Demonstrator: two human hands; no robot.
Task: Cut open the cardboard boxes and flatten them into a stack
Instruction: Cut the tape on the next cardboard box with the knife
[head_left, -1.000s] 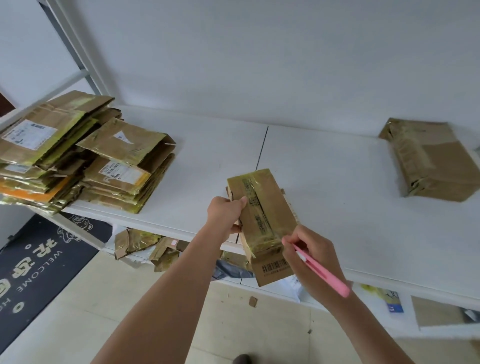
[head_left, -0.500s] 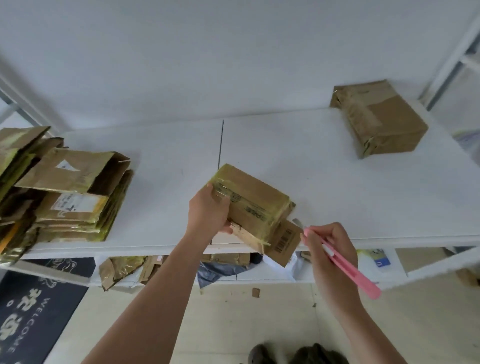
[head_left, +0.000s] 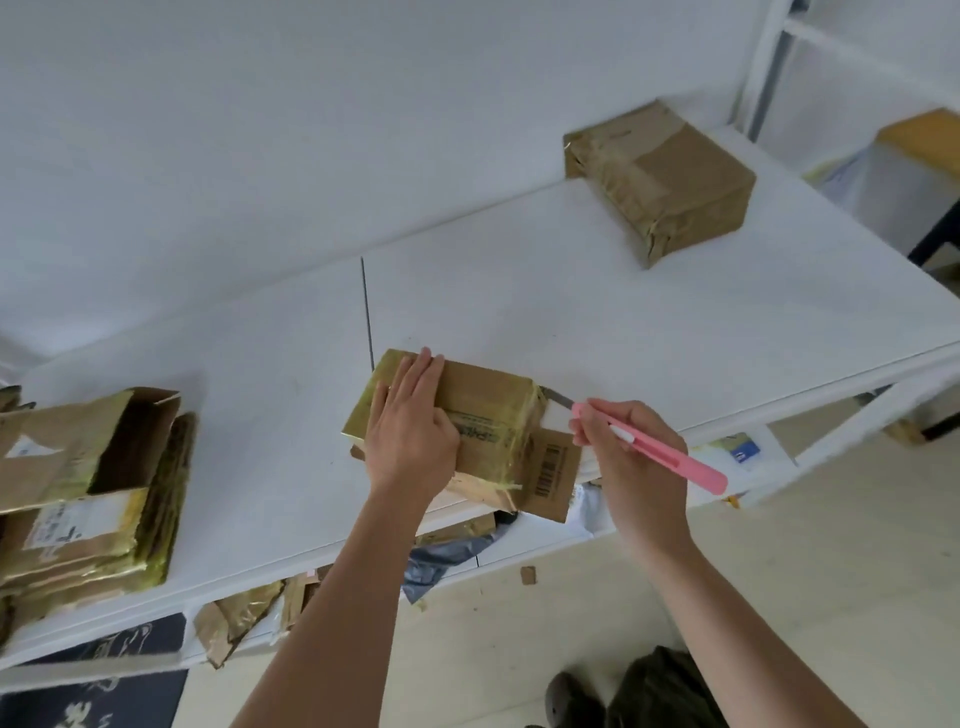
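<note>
White table (head_left: 649, 322): left hand (head_left: 410, 431) flat on box (head_left: 488, 410), right hand (head_left: 628, 447) gripping pink knife (head_left: 670, 452).

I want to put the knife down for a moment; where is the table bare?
Bare table lies between the held box and the far taped box. The flattened stack crowds the left end.

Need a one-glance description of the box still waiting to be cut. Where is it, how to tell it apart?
Start at the white table and go to its far right corner, near the wall. The sealed box sits there alone, brown cardboard wrapped in glossy tape. Unlike the box under the left hand at the front edge or the flattened stack on the left, nothing touches it and it is still full-shaped.
</note>
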